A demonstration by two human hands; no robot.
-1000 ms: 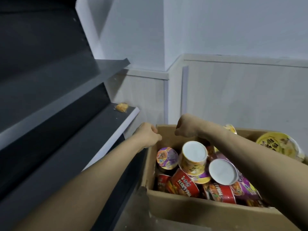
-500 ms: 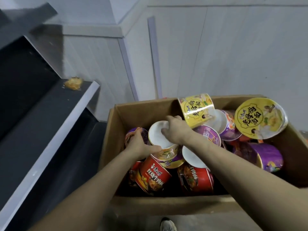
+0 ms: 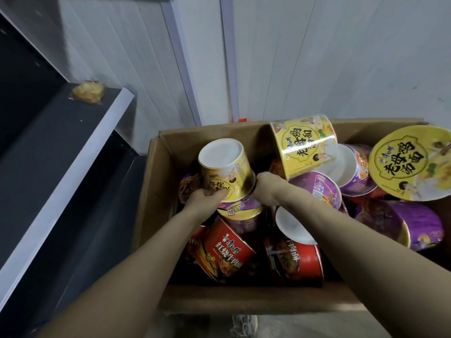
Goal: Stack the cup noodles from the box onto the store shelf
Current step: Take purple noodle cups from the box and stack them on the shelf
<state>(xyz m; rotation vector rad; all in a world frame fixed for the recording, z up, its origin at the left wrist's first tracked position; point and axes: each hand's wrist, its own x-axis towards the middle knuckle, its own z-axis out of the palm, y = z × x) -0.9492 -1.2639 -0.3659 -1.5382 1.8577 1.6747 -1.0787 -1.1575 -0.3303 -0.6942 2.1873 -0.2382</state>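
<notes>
Cup noodles (image 3: 317,189) are piled every which way in a brown box (image 3: 156,181), and one of them is held up at the left side of the pile.

A white wall (image 3: 317,57) is seen behind everything. A dark shelf (image 3: 61,152) with a pale front edge is set to the left, just beside the box.

The box is open at the top and is packed with cup noodles in yellow, purple and red. A cup with a big yellow lid (image 3: 412,164) is turned up at the right side. A yellow tub (image 3: 305,145) is leaned on its side by the back wall of the box. Purple ones are laid between and below these two. Two red cups (image 3: 227,252) are laid on their sides by the near wall.

At the left of the box, a yellow cup (image 3: 227,172) is held upside down and tipped, so its white bottom is turned up. It is still inside the box, above the pile.

The left hand (image 3: 206,200) is wrapped round the low left side of the yellow cup, with the fingers curled tight on it. The right hand (image 3: 267,189) is pressed to the low right side. Its fingers are curled round the far side of the cup and are mostly hidden.

A pale shoe (image 3: 244,323) is seen on the floor below the near wall of the box.

A small yellow lump (image 3: 89,91) is left on the far end of the shelf, well apart from the box.
</notes>
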